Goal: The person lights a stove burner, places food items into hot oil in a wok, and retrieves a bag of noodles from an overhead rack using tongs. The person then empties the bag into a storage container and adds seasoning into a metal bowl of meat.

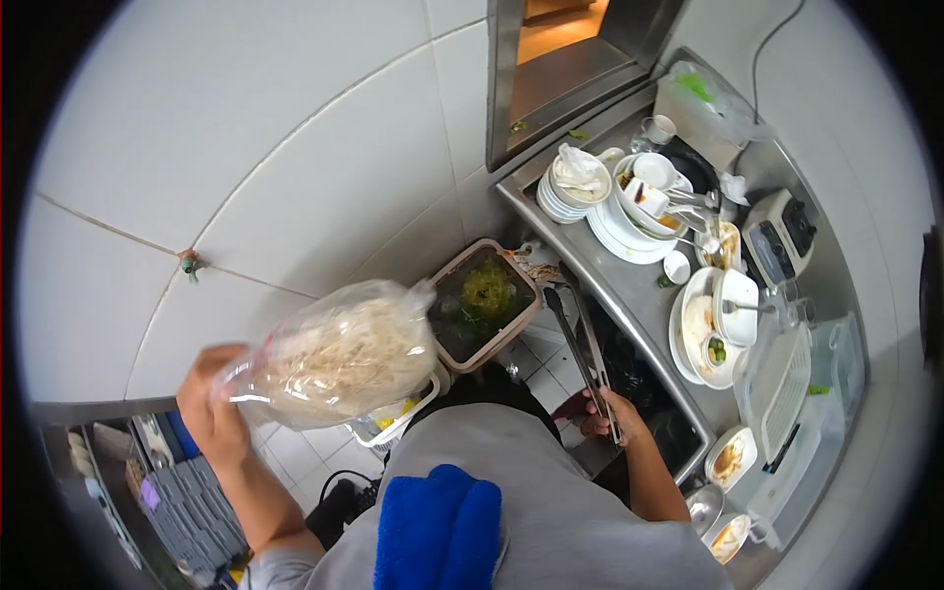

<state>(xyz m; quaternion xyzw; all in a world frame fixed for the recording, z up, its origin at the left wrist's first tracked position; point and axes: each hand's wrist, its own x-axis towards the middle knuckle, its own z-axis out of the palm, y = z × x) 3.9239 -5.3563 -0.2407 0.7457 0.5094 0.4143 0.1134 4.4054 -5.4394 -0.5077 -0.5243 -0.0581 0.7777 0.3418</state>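
plainly, both hands were occupied; the left hand [211, 398] was closed on the gathered end of a clear plastic bag [339, 354], its fingers partly hidden by the wrist and the plastic; the bag bulged with pale, thin strands, and it was held up on its side in front of the tiled wall [324, 128]; its far end reached the near left edge of a rectangular tub [510, 332] in the view, though whether the two touched could not be told; dark liquid and a yellow-green stringy clump [489, 288] showed inside the tub.

the right hand [612, 418] was wrapped around the handle end of a pair of metal tongs [583, 359]; the arms of the tongs stood slightly apart, with the tips pointing away from the body, near the tub's right side; a white basket [418, 408] with something yellow in it sat partly beneath the bag in the view.

to the right ran a steel counter [654, 290]; it bore a stack of bowls [562, 204] with crumpled tissue on top, piled plates [629, 241] with cutlery, a small dish of green fruit [717, 349] and a clear plastic bin [841, 364]; a blue cloth [438, 531] lay against the person's grey shirt [580, 511].
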